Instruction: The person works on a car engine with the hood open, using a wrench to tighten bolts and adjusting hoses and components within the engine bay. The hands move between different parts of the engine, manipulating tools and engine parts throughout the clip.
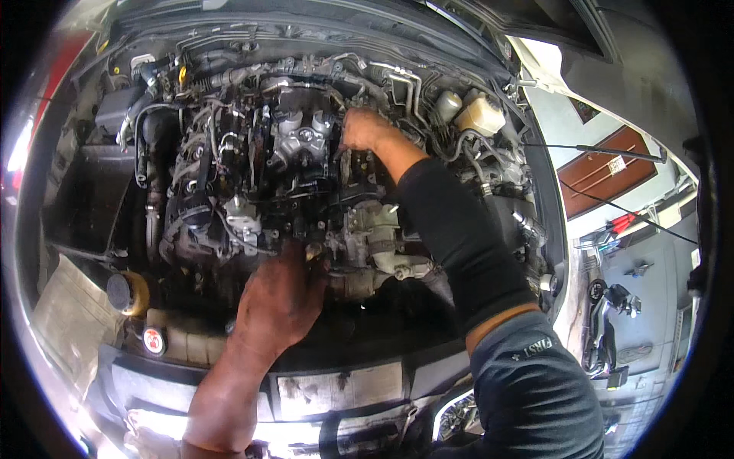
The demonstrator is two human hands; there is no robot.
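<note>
An open engine bay fills the view, its engine [302, 191] stripped down to metal parts, hoses and wires. My right hand [365, 130], below a black sleeve, reaches to the far side of the engine. Its fingers curl down just right of a silver metal housing [304, 141]; what they hold is hidden. My left hand [281, 294] is at the engine's near edge, bare to the forearm. Its fingers are closed in shadow, with a small brass-coloured piece [313, 251] at their tips. I cannot make out what that piece is.
A whitish fluid reservoir [482, 115] stands at the far right. At the left are a black box [84, 199] and a round dark cap [120, 292]. A red and white cap [154, 341] sits near the front. A thin prop rod [604, 150] crosses the right side.
</note>
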